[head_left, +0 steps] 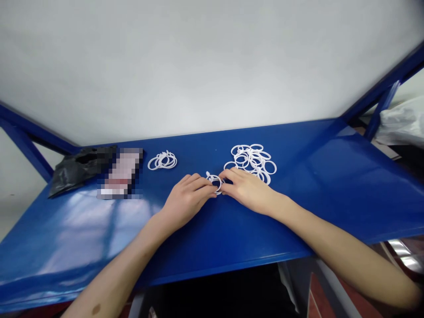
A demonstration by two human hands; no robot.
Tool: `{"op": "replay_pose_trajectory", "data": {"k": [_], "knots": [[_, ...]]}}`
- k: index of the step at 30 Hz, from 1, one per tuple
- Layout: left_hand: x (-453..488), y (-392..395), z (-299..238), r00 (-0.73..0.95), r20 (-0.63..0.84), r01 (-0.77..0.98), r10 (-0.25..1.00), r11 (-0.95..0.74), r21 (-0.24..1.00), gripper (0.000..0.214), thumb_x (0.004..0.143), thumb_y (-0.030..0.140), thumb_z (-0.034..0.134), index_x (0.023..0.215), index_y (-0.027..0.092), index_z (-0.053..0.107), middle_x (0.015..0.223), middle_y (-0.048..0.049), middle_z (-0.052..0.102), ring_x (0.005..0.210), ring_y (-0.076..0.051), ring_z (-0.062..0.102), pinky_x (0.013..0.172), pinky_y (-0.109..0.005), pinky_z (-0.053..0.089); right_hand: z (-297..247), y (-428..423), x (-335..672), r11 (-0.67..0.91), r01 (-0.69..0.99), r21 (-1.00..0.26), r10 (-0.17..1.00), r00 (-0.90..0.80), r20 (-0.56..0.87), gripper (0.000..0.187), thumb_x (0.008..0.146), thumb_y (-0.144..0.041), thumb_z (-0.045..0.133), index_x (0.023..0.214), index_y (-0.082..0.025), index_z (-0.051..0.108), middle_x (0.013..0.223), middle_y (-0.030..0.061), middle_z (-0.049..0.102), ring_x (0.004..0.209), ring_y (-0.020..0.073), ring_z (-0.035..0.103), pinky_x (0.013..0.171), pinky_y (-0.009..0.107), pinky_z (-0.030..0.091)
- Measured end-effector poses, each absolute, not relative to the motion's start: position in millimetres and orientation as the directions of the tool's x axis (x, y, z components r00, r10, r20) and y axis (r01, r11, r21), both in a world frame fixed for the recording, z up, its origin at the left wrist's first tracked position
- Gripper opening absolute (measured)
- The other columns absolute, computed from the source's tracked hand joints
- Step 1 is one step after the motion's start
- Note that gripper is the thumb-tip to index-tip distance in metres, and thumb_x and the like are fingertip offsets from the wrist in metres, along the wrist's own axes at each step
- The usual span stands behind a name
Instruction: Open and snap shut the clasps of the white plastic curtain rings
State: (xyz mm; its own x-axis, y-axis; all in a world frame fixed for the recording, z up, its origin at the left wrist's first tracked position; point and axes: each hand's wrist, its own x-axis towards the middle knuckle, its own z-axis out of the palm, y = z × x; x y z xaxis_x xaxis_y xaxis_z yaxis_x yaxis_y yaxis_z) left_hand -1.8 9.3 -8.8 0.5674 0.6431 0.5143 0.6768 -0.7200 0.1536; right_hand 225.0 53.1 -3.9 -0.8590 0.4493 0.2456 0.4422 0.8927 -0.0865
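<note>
Near the middle of the blue table, my left hand [189, 197] and my right hand [249, 189] meet at a few white plastic rings [219, 180]. The left fingers pinch the rings from the left side, and the right thumb and fingers grip them from the right. Small knobs stick up from these rings. Just beyond my right hand spreads a loose pile of white rings [253, 158], partly hidden by that hand. A smaller, tighter cluster of white rings [163, 160] lies to the left, apart from both hands.
A black plastic bag [77, 170] and a pixelated flat pinkish object [122, 173] lie on the left of the blue table [318, 176]. Blue frame bars [380, 106] rise at both sides, with a pale wall [212, 66] behind. White plastic wrapping [404, 121] shows at far right.
</note>
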Motion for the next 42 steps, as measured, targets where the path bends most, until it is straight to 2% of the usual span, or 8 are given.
{"op": "replay_pose_trajectory", "data": {"k": [8,15,18,21,26,29,34,42], "knots": [[-3.9,9.0,-19.5,0.562,0.456,0.634,0.691,-0.713,0.299,0.014,0.098,0.014,0.053,0.098,0.019,0.066,0.104,-0.0038,0.071,0.093,-0.015,0.065,0.082,-0.028,0.055,-4.9,50.8,221.2,0.796,0.444,-0.411,0.566,-0.787,0.245,0.015,0.098,-0.02,0.058,0.111,-0.016,0.063,0.116,0.0099,0.064,0.097,0.0197,0.067,0.085,0.035,0.058],[-2.6,8.0,-12.5,0.625,0.378,0.629,0.683,-0.727,0.275,0.014,0.099,0.015,0.053,0.099,0.016,0.067,0.1,-0.0052,0.07,0.091,-0.017,0.063,0.08,-0.031,0.056,-8.1,49.1,221.1,0.712,0.484,-0.508,0.652,-0.724,0.223,0.029,0.095,-0.023,0.063,0.122,-0.017,0.052,0.119,0.0115,0.064,0.094,0.0219,0.069,0.076,0.036,0.058],[-2.2,7.8,-10.9,0.647,0.349,0.624,0.678,-0.734,0.268,0.014,0.099,0.016,0.053,0.097,0.016,0.067,0.098,-0.0056,0.069,0.093,-0.018,0.062,0.08,-0.032,0.057,-5.9,48.9,220.2,0.765,0.494,-0.413,0.621,-0.736,0.27,0.027,0.096,-0.023,0.062,0.121,-0.016,0.054,0.124,0.0135,0.061,0.095,0.0221,0.068,0.074,0.036,0.057],[-2.3,7.7,-11.2,0.654,0.329,0.636,0.681,-0.73,0.249,0.017,0.101,0.016,0.05,0.095,0.014,0.066,0.097,-0.0064,0.068,0.095,-0.019,0.061,0.083,-0.033,0.057,-3.3,49.4,219.5,0.858,0.464,-0.221,0.514,-0.787,0.342,0.014,0.1,-0.023,0.055,0.109,-0.016,0.062,0.126,0.0138,0.061,0.1,0.0235,0.064,0.079,0.038,0.054],[-1.6,8.2,-11.1,0.665,0.298,0.655,0.685,-0.726,0.209,0.024,0.104,0.017,0.041,0.094,0.013,0.063,0.098,-0.0069,0.065,0.096,-0.018,0.059,0.085,-0.034,0.057,-6.0,50.9,216.5,0.916,0.4,0.012,0.378,-0.875,0.303,0.022,0.104,-0.021,0.047,0.097,-0.014,0.067,0.103,0.008,0.069,0.084,0.0197,0.059,0.074,0.035,0.047],[-1.0,8.9,-11.0,0.678,0.284,0.654,0.678,-0.733,0.188,0.026,0.105,0.017,0.038,0.094,0.014,0.061,0.097,-0.0068,0.064,0.095,-0.018,0.058,0.083,-0.034,0.057,-7.5,51.9,214.4,0.918,0.395,0.041,0.37,-0.888,0.271,0.025,0.104,-0.02,0.046,0.093,-0.015,0.067,0.091,0.0059,0.068,0.08,0.0189,0.056,0.071,0.034,0.042],[0.1,11.2,-10.4,0.696,0.304,0.657,0.651,-0.748,0.096,0.024,0.104,0.019,0.04,0.091,0.014,0.059,0.094,-0.0065,0.064,0.092,-0.019,0.059,0.08,-0.033,0.053,-7.2,52.0,214.1,0.916,0.396,0.06,0.362,-0.884,0.295,0.025,0.104,-0.016,0.043,0.092,-0.013,0.065,0.087,0.0067,0.066,0.077,0.0184,0.054,0.071,0.033,0.04],[-0.5,12.8,-8.5,0.671,0.418,0.693,0.613,-0.718,-0.059,0.028,0.102,0.016,0.044,0.077,0.019,0.055,0.073,0.0008,0.061,0.064,-0.014,0.052,0.063,-0.031,0.036,-10.4,42.0,210.9,0.896,0.422,0.138,0.351,-0.863,0.362,0.023,0.101,-0.011,0.041,0.093,-0.013,0.063,0.088,0.0072,0.066,0.073,0.0191,0.055,0.071,0.034,0.04]]}}
